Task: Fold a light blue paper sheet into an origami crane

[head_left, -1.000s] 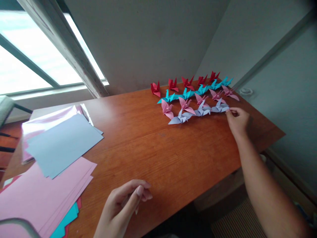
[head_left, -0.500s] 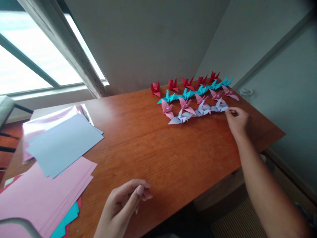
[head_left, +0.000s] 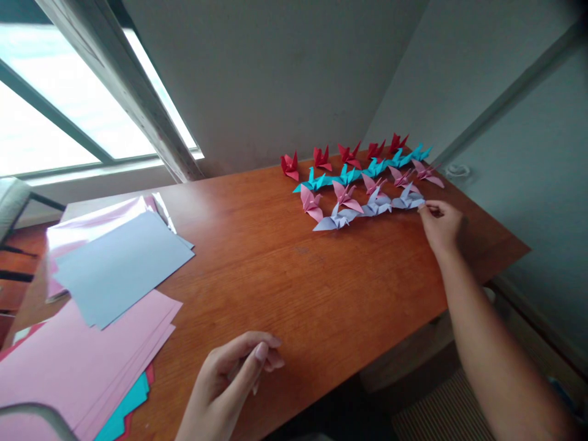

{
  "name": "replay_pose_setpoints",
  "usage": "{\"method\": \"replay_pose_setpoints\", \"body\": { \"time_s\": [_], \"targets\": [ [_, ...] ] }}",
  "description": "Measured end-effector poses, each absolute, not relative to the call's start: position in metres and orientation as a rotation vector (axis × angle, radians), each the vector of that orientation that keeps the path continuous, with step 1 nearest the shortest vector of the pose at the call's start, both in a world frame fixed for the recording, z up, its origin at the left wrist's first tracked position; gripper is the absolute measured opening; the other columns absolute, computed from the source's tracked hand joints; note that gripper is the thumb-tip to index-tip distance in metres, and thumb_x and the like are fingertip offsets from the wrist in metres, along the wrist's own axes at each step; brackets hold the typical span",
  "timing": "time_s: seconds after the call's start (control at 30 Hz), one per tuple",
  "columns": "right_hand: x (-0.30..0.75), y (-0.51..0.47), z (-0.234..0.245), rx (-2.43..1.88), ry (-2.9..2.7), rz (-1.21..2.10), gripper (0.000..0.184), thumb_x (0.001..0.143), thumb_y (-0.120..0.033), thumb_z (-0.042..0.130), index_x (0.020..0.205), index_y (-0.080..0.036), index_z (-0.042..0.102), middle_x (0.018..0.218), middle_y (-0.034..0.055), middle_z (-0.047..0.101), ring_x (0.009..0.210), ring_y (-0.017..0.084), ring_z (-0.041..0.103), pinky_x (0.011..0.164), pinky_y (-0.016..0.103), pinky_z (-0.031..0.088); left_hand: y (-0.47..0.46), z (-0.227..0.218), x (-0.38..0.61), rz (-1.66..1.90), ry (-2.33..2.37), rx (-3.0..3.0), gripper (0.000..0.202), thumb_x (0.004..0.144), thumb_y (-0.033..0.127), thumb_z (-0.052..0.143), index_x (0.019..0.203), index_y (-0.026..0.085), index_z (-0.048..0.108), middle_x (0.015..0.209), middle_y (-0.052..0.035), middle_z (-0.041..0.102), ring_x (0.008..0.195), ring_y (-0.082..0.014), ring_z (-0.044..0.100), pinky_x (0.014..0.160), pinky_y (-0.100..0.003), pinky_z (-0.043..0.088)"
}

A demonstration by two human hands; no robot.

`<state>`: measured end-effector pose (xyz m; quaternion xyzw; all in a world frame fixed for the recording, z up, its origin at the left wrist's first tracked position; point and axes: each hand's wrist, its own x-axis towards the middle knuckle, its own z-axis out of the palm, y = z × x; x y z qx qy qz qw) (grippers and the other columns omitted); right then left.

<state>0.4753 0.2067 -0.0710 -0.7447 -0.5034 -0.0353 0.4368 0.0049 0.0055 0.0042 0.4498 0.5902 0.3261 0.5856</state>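
My right hand (head_left: 441,225) reaches to the far right of the table, its thumb and fingertips pinched on the wing tip of a lilac origami crane (head_left: 407,197). This crane sits at the right end of a row with two more lilac cranes, one in the middle (head_left: 376,202) and one at the left end (head_left: 337,217). Behind them stand rows of pink cranes (head_left: 345,196), turquoise cranes (head_left: 346,175) and red cranes (head_left: 350,154). Low over the near table edge, my left hand (head_left: 234,373) is loosely curled, thumb against the fingers, with nothing visible in it.
On the left of the wooden table (head_left: 257,263) lie light blue paper sheets (head_left: 126,266), partly over a clear plastic packet (head_left: 98,220). Nearer are pink sheets (head_left: 92,361), with turquoise paper (head_left: 124,407) and red edges beneath. Walls border the far and right sides; a white cable (head_left: 458,170) lies at the right.
The view has shifted very slightly. Both hands and the cranes stay in practically the same places, with my right hand still at the lilac crane's wing.
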Motion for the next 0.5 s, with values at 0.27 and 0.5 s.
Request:
{"method": "replay_pose_setpoints", "body": {
  "time_s": [0.27, 0.5],
  "targets": [
    [0.4777, 0.2083, -0.0725, -1.854, -1.258, -0.093, 0.030, 0.076, -0.039, 0.060, 0.090, -0.015, 0.074, 0.084, 0.0120, 0.075, 0.075, 0.026, 0.068, 0.073, 0.038, 0.054, 0.0030, -0.0011, 0.0027, 0.758, 1.366, 1.052, 0.035, 0.087, 0.050, 0.062, 0.089, 0.017, 0.075, 0.078, -0.0081, 0.074, 0.069, -0.0179, 0.065, 0.053, -0.020, 0.047],
    [0.4781, 0.2086, -0.0739, -1.854, -1.263, -0.076, 0.031, 0.077, -0.038, 0.060, 0.092, -0.015, 0.074, 0.085, 0.0120, 0.075, 0.076, 0.025, 0.069, 0.074, 0.037, 0.054, 0.0042, 0.0021, 0.0049, 0.753, 1.386, 1.042, 0.035, 0.086, 0.050, 0.063, 0.087, 0.018, 0.075, 0.075, -0.0072, 0.074, 0.066, -0.0166, 0.065, 0.052, -0.019, 0.047]
  ]
}}
